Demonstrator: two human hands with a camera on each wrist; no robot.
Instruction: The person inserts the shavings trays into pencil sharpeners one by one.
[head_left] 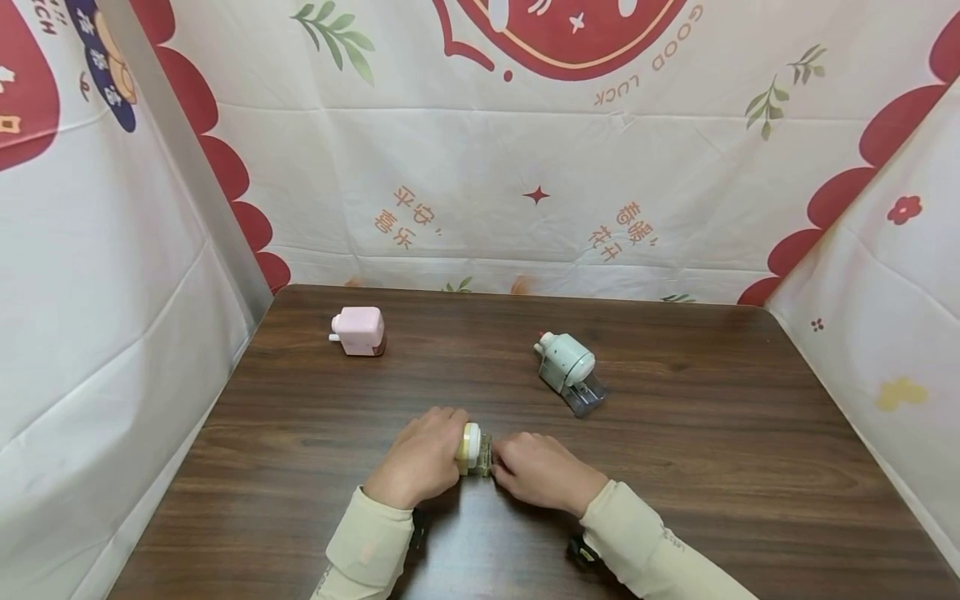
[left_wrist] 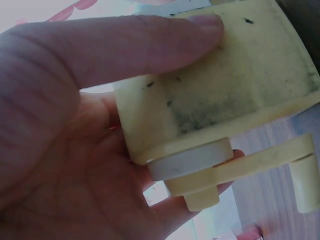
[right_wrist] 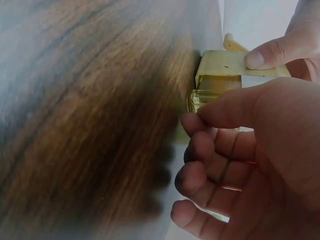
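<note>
A yellow crank pencil sharpener (head_left: 471,446) with dark smudges is in my left hand (head_left: 420,458) near the middle of the table. In the left wrist view, the thumb lies along the body (left_wrist: 225,90), and the crank handle (left_wrist: 265,161) sticks out past a white ring. My right hand (head_left: 543,471) faces the other end. There, in the right wrist view, its thumb and index finger pinch the edge of a clear yellow shavings drawer (right_wrist: 197,97), which juts partly out of the body. The other right fingers are curled, with dark smudges on their tips.
A pink pencil sharpener (head_left: 360,331) stands at the back left of the brown table (head_left: 712,433). Farther right sits a pale green sharpener (head_left: 567,360), its clear grey drawer (head_left: 585,396) pulled out. Printed white cloth (head_left: 480,200) hangs behind and at both sides.
</note>
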